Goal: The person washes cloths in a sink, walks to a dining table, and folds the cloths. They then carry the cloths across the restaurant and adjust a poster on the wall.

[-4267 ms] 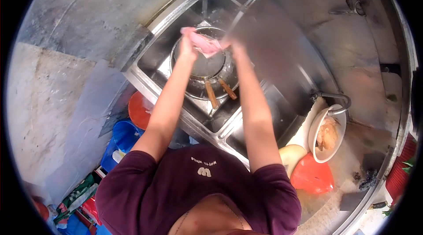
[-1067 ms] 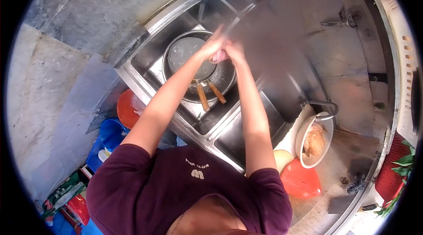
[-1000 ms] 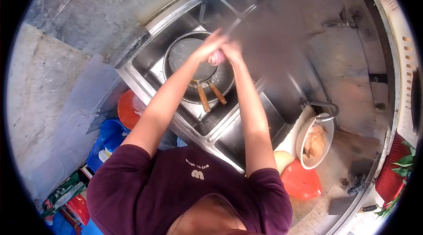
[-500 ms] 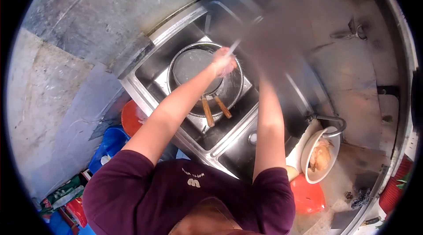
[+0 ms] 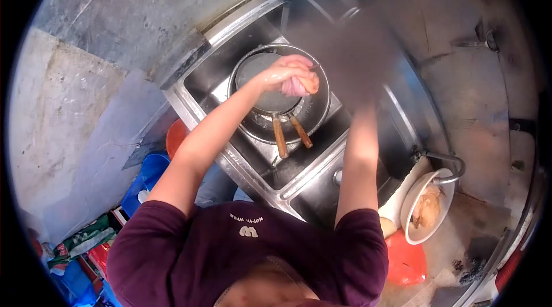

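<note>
taking the head view as a dial with twelve at the top, a blue tub (image 5: 150,170) sits between eight and nine o'clock and an orange-red container (image 5: 176,134) at nine, both beyond the near edge of the sink (image 5: 244,170), perhaps to keep them out of the wet. towards twelve, a wide metal pan (image 5: 316,114) stands in the left basin, whose walls would catch splashes. inside it lies a grey disc-shaped utensil (image 5: 276,101), a strainer or a shallow pan, i cannot tell which; two wooden handles (image 5: 280,139) run out over the rim towards six, probably to keep the grips dry and easy to reach. the left hand (image 5: 284,72) is between twelve and one, above the pan, fingers curled tight around a bunched pink cloth (image 5: 294,86); held there, it would likely drip into the pan. the right forearm (image 5: 361,146) runs from past four up towards two, but a grey-brown blur (image 5: 356,48) covers the right hand, so i cannot tell its grip. between four and five is a red thing (image 5: 407,258); near four, a white bowl (image 5: 409,215) holds pale tan pieces (image 5: 426,209), apparently set apart from the wet pan.
</note>
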`<control>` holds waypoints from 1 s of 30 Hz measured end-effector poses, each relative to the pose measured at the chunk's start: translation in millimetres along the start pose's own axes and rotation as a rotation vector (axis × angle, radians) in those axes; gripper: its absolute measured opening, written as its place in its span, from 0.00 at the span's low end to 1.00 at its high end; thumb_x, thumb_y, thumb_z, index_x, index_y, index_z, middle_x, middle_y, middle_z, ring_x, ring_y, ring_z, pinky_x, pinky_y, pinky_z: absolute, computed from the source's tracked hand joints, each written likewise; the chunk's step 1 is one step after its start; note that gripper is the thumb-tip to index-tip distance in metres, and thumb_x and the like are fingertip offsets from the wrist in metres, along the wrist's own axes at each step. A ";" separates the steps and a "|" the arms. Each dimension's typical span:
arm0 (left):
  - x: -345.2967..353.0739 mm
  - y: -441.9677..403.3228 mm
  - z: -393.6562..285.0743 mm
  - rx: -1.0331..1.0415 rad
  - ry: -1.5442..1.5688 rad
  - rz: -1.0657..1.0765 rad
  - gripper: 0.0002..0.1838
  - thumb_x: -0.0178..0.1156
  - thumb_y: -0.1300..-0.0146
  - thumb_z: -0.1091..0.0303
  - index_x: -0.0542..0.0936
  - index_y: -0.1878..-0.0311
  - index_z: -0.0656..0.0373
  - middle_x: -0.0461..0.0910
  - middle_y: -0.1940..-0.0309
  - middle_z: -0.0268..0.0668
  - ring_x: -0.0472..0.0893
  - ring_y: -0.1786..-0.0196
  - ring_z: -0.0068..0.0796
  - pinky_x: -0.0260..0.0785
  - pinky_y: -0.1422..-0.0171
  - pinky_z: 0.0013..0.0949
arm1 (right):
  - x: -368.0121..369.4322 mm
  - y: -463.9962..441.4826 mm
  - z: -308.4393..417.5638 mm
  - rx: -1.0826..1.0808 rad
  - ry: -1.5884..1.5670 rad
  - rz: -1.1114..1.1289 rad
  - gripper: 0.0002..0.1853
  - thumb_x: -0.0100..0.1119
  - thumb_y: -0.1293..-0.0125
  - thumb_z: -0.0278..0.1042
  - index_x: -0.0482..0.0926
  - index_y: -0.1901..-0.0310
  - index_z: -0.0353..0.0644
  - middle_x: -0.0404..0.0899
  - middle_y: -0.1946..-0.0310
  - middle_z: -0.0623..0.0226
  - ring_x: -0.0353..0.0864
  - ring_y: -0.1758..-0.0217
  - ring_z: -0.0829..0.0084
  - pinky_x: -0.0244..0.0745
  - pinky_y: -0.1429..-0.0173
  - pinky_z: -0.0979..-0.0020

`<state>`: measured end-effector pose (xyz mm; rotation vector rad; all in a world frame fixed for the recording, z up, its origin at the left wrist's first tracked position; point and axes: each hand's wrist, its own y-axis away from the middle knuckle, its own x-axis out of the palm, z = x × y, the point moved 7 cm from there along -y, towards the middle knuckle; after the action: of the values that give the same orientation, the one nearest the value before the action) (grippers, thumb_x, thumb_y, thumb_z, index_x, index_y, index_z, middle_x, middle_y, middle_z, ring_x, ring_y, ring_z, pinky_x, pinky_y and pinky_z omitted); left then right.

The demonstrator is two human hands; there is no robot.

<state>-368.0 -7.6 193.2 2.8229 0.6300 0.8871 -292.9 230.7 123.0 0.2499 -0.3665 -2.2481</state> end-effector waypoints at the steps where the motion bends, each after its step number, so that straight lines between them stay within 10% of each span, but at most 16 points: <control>1: -0.5 8.6 -6.6 0.004 -0.036 0.013 0.14 0.61 0.45 0.74 0.74 0.55 0.61 0.77 0.66 0.35 0.78 0.60 0.26 0.70 0.51 0.27 | 10.6 10.0 9.7 0.029 -0.003 0.009 0.17 0.51 0.35 0.49 0.71 0.67 0.40 0.79 0.79 0.64 0.74 0.83 0.80 0.70 0.81 0.78; 5: 6.8 37.3 -21.3 -0.002 -0.096 0.050 0.11 0.62 0.45 0.71 0.75 0.59 0.58 0.76 0.66 0.31 0.76 0.59 0.21 0.68 0.51 0.25 | 111.4 122.2 16.6 0.014 -0.410 0.692 0.40 0.51 0.41 0.61 0.57 0.37 0.38 0.69 0.43 0.56 0.70 0.41 0.67 0.70 0.44 0.62; 9: 13.6 45.9 -29.0 -0.027 -0.123 0.108 0.08 0.63 0.47 0.72 0.74 0.65 0.56 0.75 0.68 0.28 0.75 0.61 0.18 0.67 0.56 0.22 | 155.3 161.5 -20.2 0.093 -0.692 0.757 0.40 0.71 0.54 0.52 0.65 0.42 0.40 0.72 0.50 0.68 0.73 0.48 0.76 0.70 0.45 0.72; 12: 4.7 46.8 -16.4 -0.090 -0.130 0.115 0.09 0.64 0.49 0.73 0.74 0.67 0.56 0.75 0.69 0.28 0.75 0.64 0.18 0.67 0.59 0.21 | 166.0 188.0 2.9 0.150 -0.406 0.602 0.25 0.65 0.46 0.33 0.68 0.46 0.42 0.73 0.55 0.70 0.74 0.54 0.78 0.72 0.51 0.73; 16: -17.4 36.7 15.2 -0.085 -0.233 -0.058 0.07 0.60 0.50 0.78 0.74 0.66 0.58 0.75 0.73 0.29 0.75 0.69 0.18 0.69 0.65 0.23 | 181.4 183.6 2.4 -0.014 -0.130 0.639 0.27 0.66 0.51 0.33 0.68 0.50 0.38 0.79 0.64 0.61 0.80 0.62 0.69 0.76 0.60 0.69; 20: -83.6 3.9 85.7 0.105 -0.451 -0.482 0.12 0.56 0.49 0.78 0.75 0.58 0.61 0.77 0.71 0.32 0.76 0.68 0.22 0.71 0.64 0.25 | 173.4 156.1 -33.6 -0.040 0.714 0.105 0.31 0.69 0.60 0.37 0.68 0.52 0.37 0.78 0.67 0.55 0.80 0.62 0.66 0.74 0.61 0.67; 24: -58.5 18.9 70.3 0.016 -0.320 -0.589 0.17 0.61 0.47 0.74 0.75 0.52 0.62 0.77 0.66 0.35 0.77 0.63 0.22 0.70 0.57 0.25 | 156.0 169.6 -38.4 -0.148 0.411 0.116 0.37 0.65 0.51 0.47 0.62 0.42 0.39 0.76 0.54 0.52 0.78 0.53 0.61 0.74 0.54 0.61; 27: -16.6 41.9 18.2 0.298 -0.135 -0.454 0.16 0.61 0.45 0.72 0.75 0.52 0.61 0.78 0.64 0.36 0.77 0.62 0.22 0.71 0.58 0.25 | 132.7 193.8 -60.0 0.291 -0.408 0.204 0.26 0.57 0.39 0.48 0.63 0.45 0.44 0.73 0.49 0.56 0.77 0.51 0.59 0.75 0.55 0.54; 30: 20.4 66.4 -2.2 0.323 -0.091 -0.473 0.10 0.60 0.41 0.69 0.75 0.57 0.61 0.78 0.65 0.36 0.77 0.63 0.22 0.71 0.58 0.25 | 145.2 205.3 -10.2 0.136 -0.955 0.263 0.22 0.53 0.36 0.46 0.66 0.46 0.43 0.71 0.48 0.59 0.75 0.49 0.64 0.75 0.54 0.60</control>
<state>-330.7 -59.2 220.9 2.7486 1.4606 0.6088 -237.4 -9.2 175.4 -0.7924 -0.9798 -1.9427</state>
